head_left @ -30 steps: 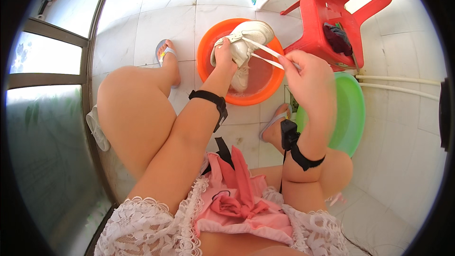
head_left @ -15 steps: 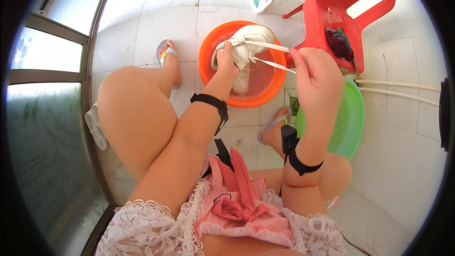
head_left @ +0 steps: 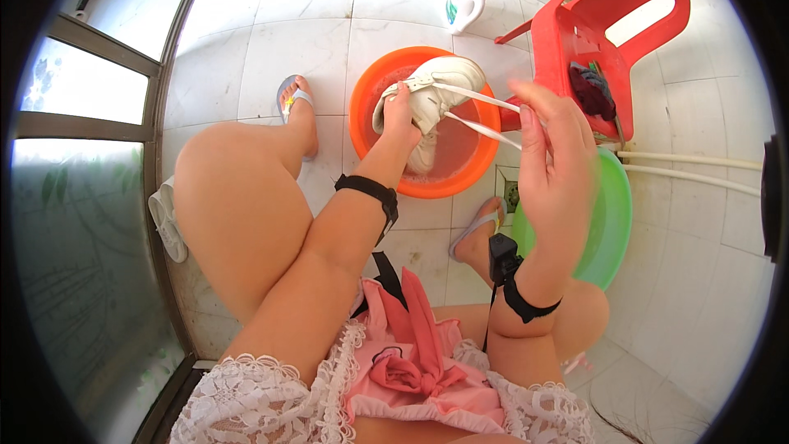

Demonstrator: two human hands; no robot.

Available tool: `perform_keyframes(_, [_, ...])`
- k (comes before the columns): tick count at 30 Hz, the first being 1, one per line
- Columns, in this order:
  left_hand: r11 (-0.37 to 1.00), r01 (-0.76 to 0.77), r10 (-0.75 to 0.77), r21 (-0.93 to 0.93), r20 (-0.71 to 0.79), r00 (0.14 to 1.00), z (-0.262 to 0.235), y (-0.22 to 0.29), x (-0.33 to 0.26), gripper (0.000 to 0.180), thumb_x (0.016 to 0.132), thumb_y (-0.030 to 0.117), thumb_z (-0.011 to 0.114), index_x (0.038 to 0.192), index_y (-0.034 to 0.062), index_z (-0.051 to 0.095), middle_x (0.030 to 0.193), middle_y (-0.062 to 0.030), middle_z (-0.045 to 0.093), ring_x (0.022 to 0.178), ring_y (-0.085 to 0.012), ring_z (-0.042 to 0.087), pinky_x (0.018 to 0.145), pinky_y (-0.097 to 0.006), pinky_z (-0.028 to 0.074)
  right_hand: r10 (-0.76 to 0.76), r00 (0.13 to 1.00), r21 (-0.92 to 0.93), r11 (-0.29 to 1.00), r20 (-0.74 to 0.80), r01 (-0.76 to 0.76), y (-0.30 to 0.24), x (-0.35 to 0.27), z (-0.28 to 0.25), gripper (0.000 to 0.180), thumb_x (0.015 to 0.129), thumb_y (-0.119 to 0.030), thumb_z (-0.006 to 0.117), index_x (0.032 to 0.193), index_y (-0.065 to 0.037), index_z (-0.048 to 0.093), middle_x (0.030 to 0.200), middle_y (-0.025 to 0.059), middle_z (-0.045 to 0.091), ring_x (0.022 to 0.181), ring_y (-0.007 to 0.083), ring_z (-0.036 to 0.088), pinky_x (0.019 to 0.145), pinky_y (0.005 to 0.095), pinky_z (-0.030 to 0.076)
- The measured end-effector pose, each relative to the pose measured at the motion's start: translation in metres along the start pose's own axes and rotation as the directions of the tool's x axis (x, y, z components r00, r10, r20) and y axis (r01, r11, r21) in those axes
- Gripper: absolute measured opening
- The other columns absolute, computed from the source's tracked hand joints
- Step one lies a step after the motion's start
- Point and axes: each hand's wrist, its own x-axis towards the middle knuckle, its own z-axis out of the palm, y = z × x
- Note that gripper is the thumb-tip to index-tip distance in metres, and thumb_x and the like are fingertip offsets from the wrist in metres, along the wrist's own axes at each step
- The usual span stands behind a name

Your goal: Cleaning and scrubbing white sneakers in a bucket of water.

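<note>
Over an orange basin (head_left: 356,152) of cloudy water, my left hand (head_left: 399,122) grips a white lace-up shoe (head_left: 457,76) by its ankle opening. Two lengths of white shoelace (head_left: 481,126) stretch from the shoe to my right hand (head_left: 560,148), which is raised to the right of the basin. Its fingers are curled around the lace ends, partly blurred, and the ends themselves are hidden. A second white shoe (head_left: 422,156) lies partly in the water beneath the held one.
A red plastic chair (head_left: 553,41) with dark cloths (head_left: 592,92) on its seat stands at the far right. Below it sits a green basin (head_left: 612,214), beside a floor drain (head_left: 511,196). A white detergent bottle (head_left: 470,0) stands behind the orange basin. White pipes (head_left: 694,162) run along the right wall.
My right hand has turned and its fingers have loosened a little, with the laces still stretched toward it. The left hand keeps its hold on the shoe. The whole view has shifted slightly.
</note>
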Motion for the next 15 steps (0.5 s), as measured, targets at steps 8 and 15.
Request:
perform_keyframes(8, [0.99, -0.014, 0.014, 0.139, 0.003, 1.0, 0.009, -0.004, -0.007, 0.036, 0.095, 0.029, 0.032, 0.117, 0.001, 0.04, 0.115, -0.0146, 0.048, 0.102, -0.0287, 0.053, 0.083, -0.044, 0.049, -0.056, 0.998, -0.498, 0.866, 0.018, 0.057, -0.025, -0.011, -0.015, 0.029, 0.067, 0.002, 0.062, 0.091, -0.014, 0.064, 0.057, 0.0029, 0.051, 0.046, 0.0168, 0.045, 0.042, 0.0287, 0.035])
perform_keyframes(15, [0.986, -0.003, -0.002, 0.164, 0.028, 1.0, 0.015, 0.0, -0.013, 0.036, 0.095, 0.028, 0.032, 0.119, 0.001, 0.038, 0.116, -0.0142, 0.047, 0.103, -0.0286, 0.052, 0.085, -0.044, 0.048, -0.056, 0.998, -0.463, 0.885, 0.009, 0.054, -0.048, -0.014, -0.02, 0.032, 0.067, 0.004, 0.062, 0.093, -0.013, 0.065, 0.054, 0.0034, 0.048, 0.044, 0.0174, 0.043, 0.04, 0.0273, 0.033])
